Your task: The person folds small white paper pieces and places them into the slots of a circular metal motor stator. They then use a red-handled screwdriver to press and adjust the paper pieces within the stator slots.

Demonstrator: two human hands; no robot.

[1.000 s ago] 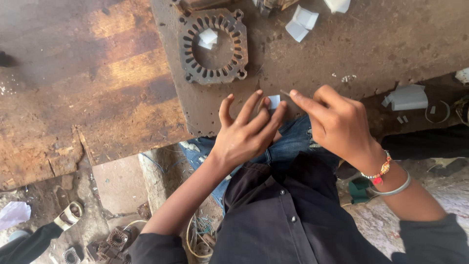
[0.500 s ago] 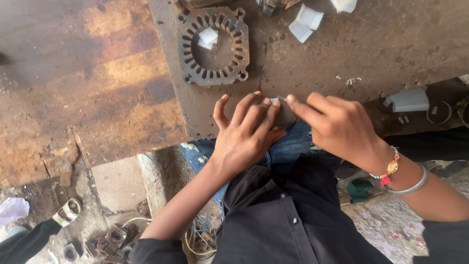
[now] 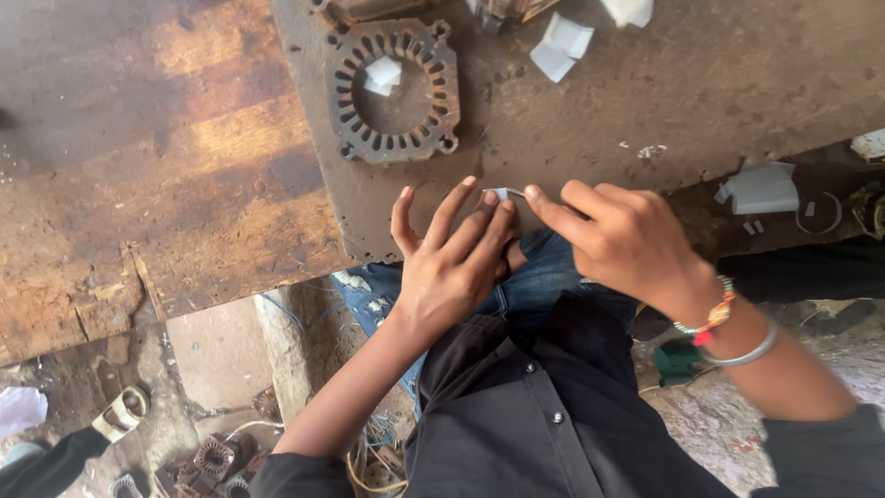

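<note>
My left hand lies with fingers spread at the near edge of a dark metal plate, its fingertips pressing a small white paper piece. My right hand pinches the same paper piece from the right with thumb and forefinger. A square slotted motor stator rests on the plate just beyond my left hand, with a folded white paper scrap inside its bore. My right wrist carries a beaded bracelet and a metal bangle.
More folded white papers lie farther back on the plate, and a larger one sits low at the right. A worn wooden board spreads to the left. Small stators and wire litter the ground below.
Both hands have shifted slightly up onto the plate edge and closed in on the small paper piece; my right forefinger now reaches it. The stator has not moved.
</note>
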